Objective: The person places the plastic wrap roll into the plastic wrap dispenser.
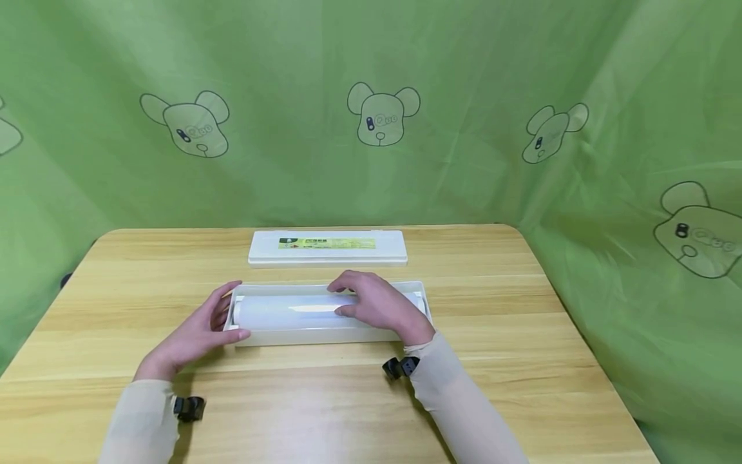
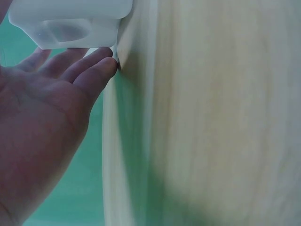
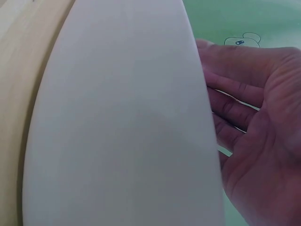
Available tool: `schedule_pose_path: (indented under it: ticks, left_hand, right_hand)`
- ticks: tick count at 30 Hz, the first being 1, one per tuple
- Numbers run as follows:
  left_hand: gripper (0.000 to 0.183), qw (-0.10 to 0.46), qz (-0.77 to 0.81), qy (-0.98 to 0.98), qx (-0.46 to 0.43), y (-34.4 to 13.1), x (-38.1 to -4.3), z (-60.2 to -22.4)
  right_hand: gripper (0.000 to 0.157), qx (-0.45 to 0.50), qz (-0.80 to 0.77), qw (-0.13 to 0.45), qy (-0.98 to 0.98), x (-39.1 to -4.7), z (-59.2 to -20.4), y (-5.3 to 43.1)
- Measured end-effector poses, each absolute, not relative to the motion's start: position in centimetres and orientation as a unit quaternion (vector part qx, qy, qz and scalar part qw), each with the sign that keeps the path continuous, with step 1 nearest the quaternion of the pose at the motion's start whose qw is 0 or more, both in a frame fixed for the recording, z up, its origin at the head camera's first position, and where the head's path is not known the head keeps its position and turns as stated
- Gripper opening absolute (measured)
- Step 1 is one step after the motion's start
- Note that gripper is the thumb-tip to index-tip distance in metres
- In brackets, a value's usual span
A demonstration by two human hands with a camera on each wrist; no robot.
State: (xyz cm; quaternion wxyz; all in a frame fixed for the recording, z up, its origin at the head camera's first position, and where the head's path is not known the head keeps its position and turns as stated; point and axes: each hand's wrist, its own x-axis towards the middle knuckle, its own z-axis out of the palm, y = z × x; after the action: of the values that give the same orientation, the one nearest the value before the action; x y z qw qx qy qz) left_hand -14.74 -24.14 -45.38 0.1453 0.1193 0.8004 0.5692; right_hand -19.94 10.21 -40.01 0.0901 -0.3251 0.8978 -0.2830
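Note:
A long white plastic box [image 1: 301, 337] lies across the table with a cling film roll [image 1: 272, 312] inside it, shiny on top. My left hand [image 1: 199, 332] holds the box's left end, thumb along the front rim and fingers round the end wall. In the left wrist view, those fingers [image 2: 96, 70] touch the white box end [image 2: 70, 30]. My right hand [image 1: 377, 303] is over the right half of the roll, thumb and fingers spread apart above it. The right wrist view has the box's front wall [image 3: 122, 117] partly hiding its fingers.
Behind the box lies a white lid [image 1: 327, 256] with a yellow-green label. The wooden table [image 1: 493, 386] has a green curtain [image 1: 464, 129] with bear-head outlines along its back and right side. Small black cameras are strapped to both wrists.

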Motion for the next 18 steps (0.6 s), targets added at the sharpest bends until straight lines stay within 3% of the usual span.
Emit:
schedule_pose_path:
  ticks: [18]
  left_hand:
    - [0.097, 0.147, 0.569, 0.8, 0.121, -24.2, -14.7, -45.3]
  right_hand:
    - [0.039, -0.328, -0.269, 0.079, 0.902, -20.5, -38.7, 11.1]
